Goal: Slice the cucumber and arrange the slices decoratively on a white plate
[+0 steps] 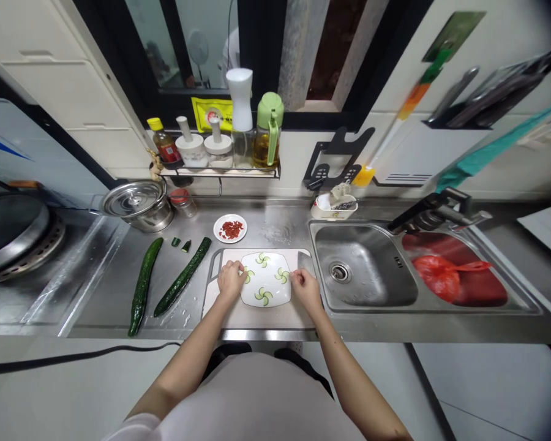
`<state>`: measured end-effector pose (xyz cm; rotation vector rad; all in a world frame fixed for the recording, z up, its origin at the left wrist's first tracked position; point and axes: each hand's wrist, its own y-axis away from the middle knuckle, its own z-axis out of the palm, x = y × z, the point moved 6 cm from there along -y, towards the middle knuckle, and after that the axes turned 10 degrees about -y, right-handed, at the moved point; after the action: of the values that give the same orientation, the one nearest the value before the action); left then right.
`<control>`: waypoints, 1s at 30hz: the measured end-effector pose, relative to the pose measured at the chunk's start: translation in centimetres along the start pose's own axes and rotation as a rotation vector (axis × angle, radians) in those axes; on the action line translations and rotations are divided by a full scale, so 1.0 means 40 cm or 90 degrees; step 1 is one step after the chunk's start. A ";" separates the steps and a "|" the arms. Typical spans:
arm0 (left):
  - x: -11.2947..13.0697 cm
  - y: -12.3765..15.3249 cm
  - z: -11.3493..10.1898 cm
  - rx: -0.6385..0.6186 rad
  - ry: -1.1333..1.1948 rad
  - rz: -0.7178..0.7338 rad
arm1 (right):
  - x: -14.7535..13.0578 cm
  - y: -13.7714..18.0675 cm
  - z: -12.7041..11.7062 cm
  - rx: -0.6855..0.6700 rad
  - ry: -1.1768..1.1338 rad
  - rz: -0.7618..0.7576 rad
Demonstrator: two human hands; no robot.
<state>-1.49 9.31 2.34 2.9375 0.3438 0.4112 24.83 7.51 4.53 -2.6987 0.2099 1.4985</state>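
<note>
A white squarish plate (266,280) lies on a pale cutting board (257,320) in front of me. Four-cornered in outline, it carries several pinwheels of thin, curved green slices (263,297) that look like cucumber. My left hand (232,280) is at the plate's left rim, fingers closed, the tips beside the left pinwheel and partly covering it. At the right rim, my right hand (305,286) has its thumb and fingers pinched together. Whatever sits between the fingertips of either hand is too small to make out. Two cucumbers (146,285), one with its end cut off, lie left of the board.
Cucumber end pieces (186,246) lie near a small dish of chopped red bits (230,228). Behind are a lidded steel pot (140,205) and a spice jar (183,202). A rack (220,174) holds bottles. The sink (367,269) is on the right, with a red bag (438,278).
</note>
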 end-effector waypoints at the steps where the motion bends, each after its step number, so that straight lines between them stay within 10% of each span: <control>1: 0.000 0.000 0.001 0.000 0.000 0.002 | 0.002 0.004 0.000 -0.002 -0.003 -0.001; 19: -0.034 0.003 -0.037 0.053 0.150 -0.047 | -0.024 0.058 -0.010 -0.014 -0.049 -0.009; 30: -0.076 -0.149 -0.097 0.145 0.219 -0.134 | -0.032 0.066 -0.005 -0.026 -0.070 -0.020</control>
<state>-6.66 14.79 4.17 2.9922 0.7840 0.9022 23.96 5.01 5.79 -2.6269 0.1334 1.6533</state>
